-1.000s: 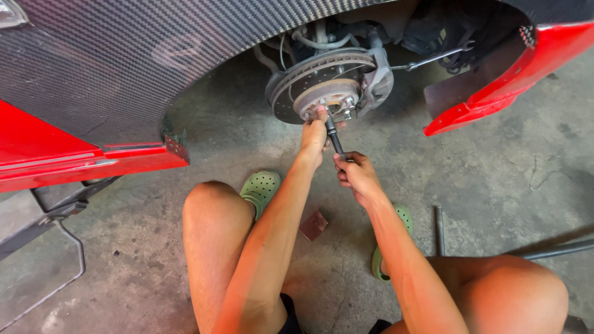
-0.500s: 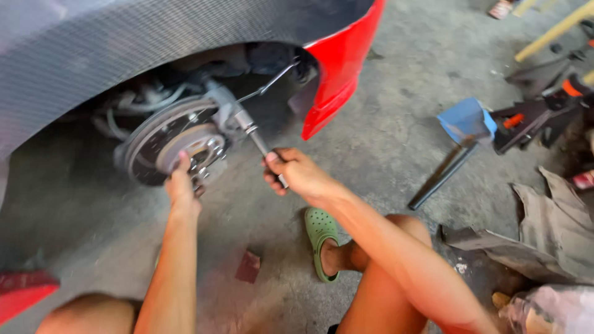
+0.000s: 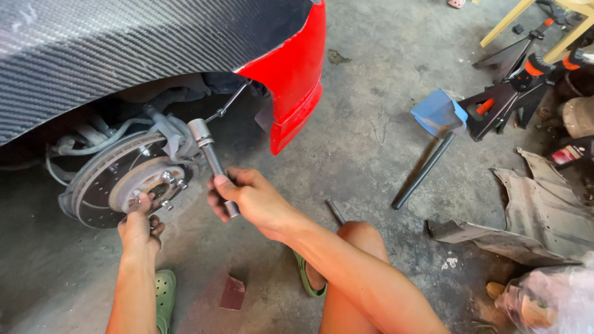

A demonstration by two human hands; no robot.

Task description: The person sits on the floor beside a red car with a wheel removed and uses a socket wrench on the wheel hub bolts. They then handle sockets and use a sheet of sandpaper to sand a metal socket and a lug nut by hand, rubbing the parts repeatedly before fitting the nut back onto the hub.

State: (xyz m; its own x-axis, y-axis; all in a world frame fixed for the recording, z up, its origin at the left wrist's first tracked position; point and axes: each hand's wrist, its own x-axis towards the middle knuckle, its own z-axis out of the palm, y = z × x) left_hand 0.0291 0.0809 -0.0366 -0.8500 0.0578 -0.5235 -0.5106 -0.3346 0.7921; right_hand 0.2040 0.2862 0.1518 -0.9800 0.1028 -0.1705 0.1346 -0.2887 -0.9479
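Head view, looking down past bare knees to a concrete floor.

Landmark: the brake disc (image 3: 102, 185), bare under a wheel arch with a dark woven-pattern fender above and a red bumper (image 3: 297, 80) to the disc's right. The wheel is off; the hub (image 3: 151, 184) at the disc's centre shows its studs.

Left hand (image 3: 139, 229): just below the hub, fingers curled, tips touching the hub face near the lower studs. Whether it pinches anything small I cannot tell.

Right hand (image 3: 250, 201): right of the disc, apart from it, fingers wrapped tight round the lower shaft of a socket wrench (image 3: 212, 161). Long axis runs from the hand up and left; the socket end sits just right of the disc's upper edge, close by the caliper, not on a stud. The studs lie down and left of that socket end. Left hand is the nearer one to the hub; right hand carries the tool.

Further right of the disc: a blue-headed tool with a long dark handle (image 3: 433, 148) lying on the floor, a jack stand (image 3: 507, 99) beyond it, a grey panel (image 3: 538, 216) past that. Green clog (image 3: 164, 291) below the disc, a small reddish block (image 3: 233, 292) beside it.
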